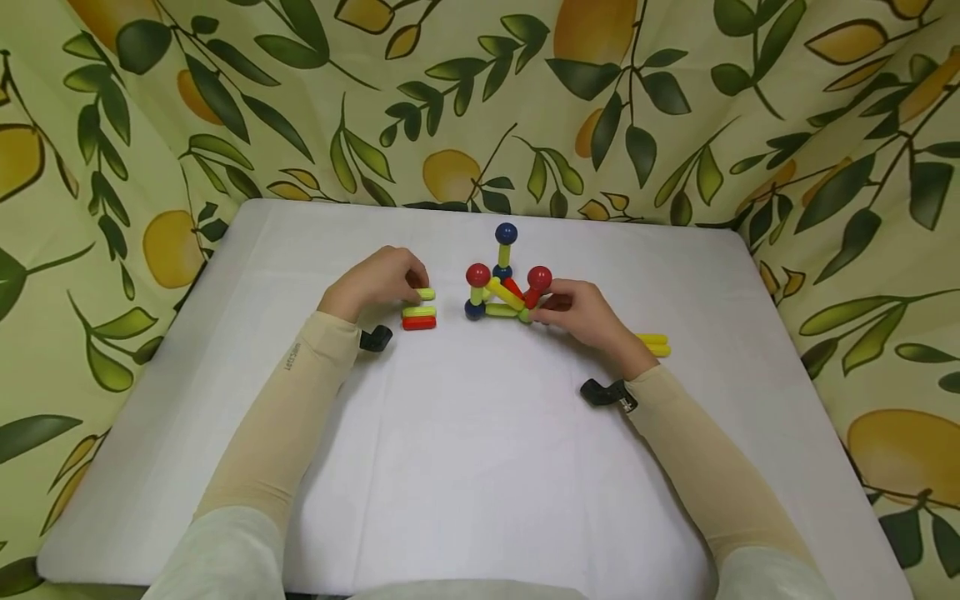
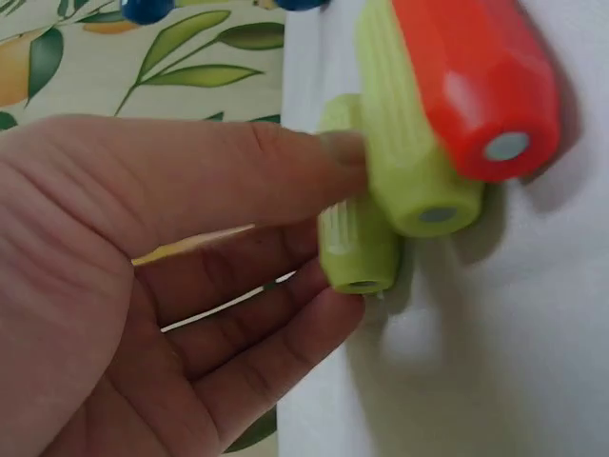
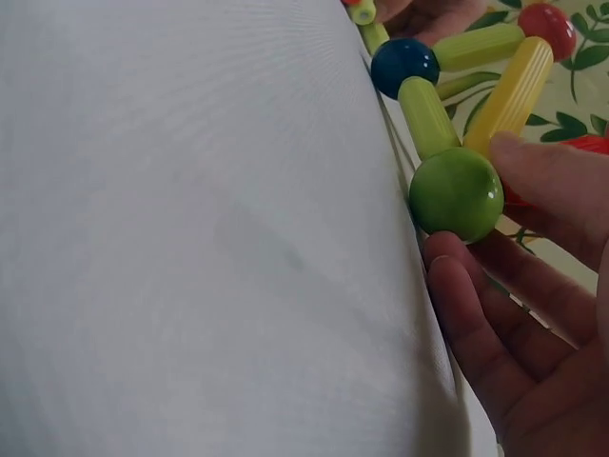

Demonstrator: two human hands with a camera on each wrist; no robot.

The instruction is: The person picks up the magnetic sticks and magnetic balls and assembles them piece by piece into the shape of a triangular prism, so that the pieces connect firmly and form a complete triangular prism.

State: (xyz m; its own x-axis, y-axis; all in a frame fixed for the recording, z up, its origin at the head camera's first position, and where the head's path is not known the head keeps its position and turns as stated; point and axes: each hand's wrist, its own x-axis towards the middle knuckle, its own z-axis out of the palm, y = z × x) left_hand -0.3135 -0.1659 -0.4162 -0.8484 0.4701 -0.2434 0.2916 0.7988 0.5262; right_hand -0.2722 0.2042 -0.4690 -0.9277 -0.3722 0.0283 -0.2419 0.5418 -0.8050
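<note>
My left hand [image 1: 384,279] pinches a lime-green magnetic rod [image 2: 360,252] between thumb and fingers. Just in front of it lie another lime rod [image 1: 419,312] and a red rod [image 1: 419,323], side by side on the table. To the right stands a frame of magnetic rods and balls, with a red ball [image 1: 477,275] above a blue ball [image 1: 474,309] at its left corner. A tall blue-topped post [image 1: 505,254] rises at the back. My right hand [image 1: 581,308] holds the frame's right corner, thumb by the yellow rod [image 3: 519,90] and fingertips at the green ball [image 3: 457,195].
Two yellow rods [image 1: 652,345] lie beside my right wrist, partly hidden by it. A white cloth covers the table [image 1: 465,467]. Behind the table's back edge hangs a leaf-and-fruit patterned curtain [image 1: 450,108], which also runs along both sides.
</note>
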